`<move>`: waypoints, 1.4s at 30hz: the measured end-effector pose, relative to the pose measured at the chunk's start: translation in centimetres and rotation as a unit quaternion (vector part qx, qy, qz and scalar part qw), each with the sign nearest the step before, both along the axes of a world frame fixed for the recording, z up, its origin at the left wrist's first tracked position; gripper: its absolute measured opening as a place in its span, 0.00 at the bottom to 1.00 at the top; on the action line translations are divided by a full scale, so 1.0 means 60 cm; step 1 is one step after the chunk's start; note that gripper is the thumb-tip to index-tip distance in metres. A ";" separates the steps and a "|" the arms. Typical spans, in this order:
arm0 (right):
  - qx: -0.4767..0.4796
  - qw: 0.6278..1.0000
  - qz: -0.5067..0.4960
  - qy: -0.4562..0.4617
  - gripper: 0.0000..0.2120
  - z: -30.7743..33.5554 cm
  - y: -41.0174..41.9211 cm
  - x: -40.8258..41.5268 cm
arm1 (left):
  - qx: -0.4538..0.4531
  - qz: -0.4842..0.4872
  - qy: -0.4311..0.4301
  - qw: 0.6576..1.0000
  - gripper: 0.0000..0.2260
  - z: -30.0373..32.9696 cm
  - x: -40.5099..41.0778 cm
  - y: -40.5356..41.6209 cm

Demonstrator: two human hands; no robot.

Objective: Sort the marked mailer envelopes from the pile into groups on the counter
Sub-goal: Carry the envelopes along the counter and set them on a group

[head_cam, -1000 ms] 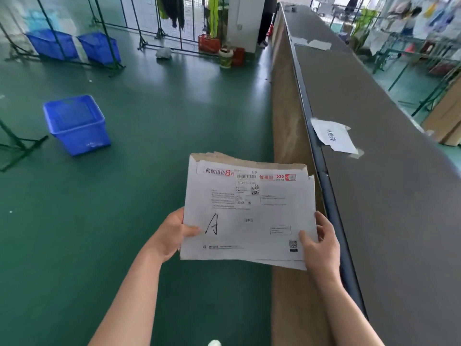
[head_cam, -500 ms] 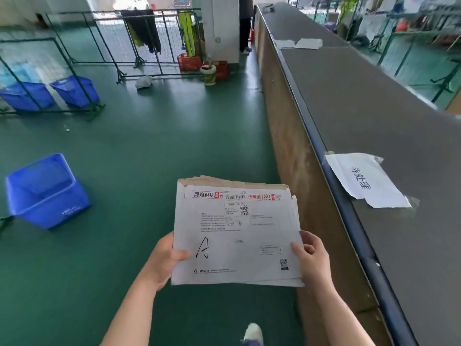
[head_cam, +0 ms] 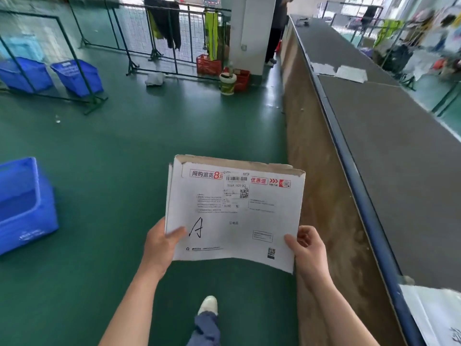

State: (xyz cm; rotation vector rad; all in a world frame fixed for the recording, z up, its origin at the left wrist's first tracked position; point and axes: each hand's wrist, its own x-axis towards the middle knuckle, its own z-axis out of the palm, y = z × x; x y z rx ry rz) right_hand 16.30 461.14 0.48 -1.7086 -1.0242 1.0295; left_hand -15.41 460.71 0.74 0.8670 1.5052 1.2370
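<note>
Beside counter point(head_cam: 389, 156): mailer stack point(head_cam: 234, 216), L grip point(head_cam: 159, 245) & R grip point(head_cam: 309, 250) pinching edges.

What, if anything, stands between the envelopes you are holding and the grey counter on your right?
Nothing visible does. Both hands, left hand and right hand, grip the envelope stack over the floor, beside the counter, whose nearby top is bare.

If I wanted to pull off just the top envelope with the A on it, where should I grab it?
Probably the far edge of the white cardboard mailer envelope marked A, coming from above. The left hand and right hand already hold the near corners, and the torn brown flap sticks up there, giving fingers a lip to pinch.
</note>
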 end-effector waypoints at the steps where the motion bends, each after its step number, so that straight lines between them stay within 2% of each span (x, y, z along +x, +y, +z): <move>1: -0.010 1.000 0.010 0.004 0.07 0.003 0.066 -0.008 | 0.003 0.006 -0.001 1.000 0.13 0.001 -0.011 0.071; 3: -0.021 0.999 0.025 0.009 0.08 0.022 0.168 -0.017 | -0.002 0.010 -0.001 1.000 0.14 0.022 -0.021 0.186; 4: -0.012 1.000 0.021 0.017 0.08 0.028 0.266 -0.007 | 0.005 -0.011 -0.003 1.000 0.14 0.035 -0.017 0.302; 8: -0.022 0.998 0.011 0.053 0.06 0.064 0.376 0.011 | 0.019 -0.018 -0.013 1.000 0.14 0.071 0.020 0.442; 15: -0.010 0.971 -0.134 0.195 0.03 0.030 0.661 0.176 | -0.004 -0.074 -0.017 0.997 0.10 0.017 0.206 0.806; 20: -0.033 0.957 -0.184 0.222 0.05 -0.019 0.900 0.301 | -0.015 -0.125 0.016 0.992 0.11 0.007 0.359 1.077; 23: -0.044 0.960 -0.168 0.220 0.07 -0.001 1.044 0.345 | -0.011 -0.120 0.046 0.992 0.10 0.032 0.402 1.206; 25: -0.045 0.966 -0.133 0.216 0.05 0.025 1.154 0.368 | -0.011 -0.075 0.059 0.995 0.09 0.044 0.419 1.301; 31: -0.026 0.978 -0.075 0.191 0.04 0.052 1.428 0.402 | -0.022 0.020 0.037 0.999 0.10 0.026 0.444 1.526; 37: -0.035 0.989 -0.025 0.144 0.10 0.016 1.737 0.415 | -0.001 0.031 0.014 0.999 0.09 -0.026 0.429 1.827; 42: -0.077 0.989 0.026 0.127 0.12 0.058 1.981 0.418 | -0.016 -0.024 -0.011 1.000 0.08 -0.021 0.427 2.113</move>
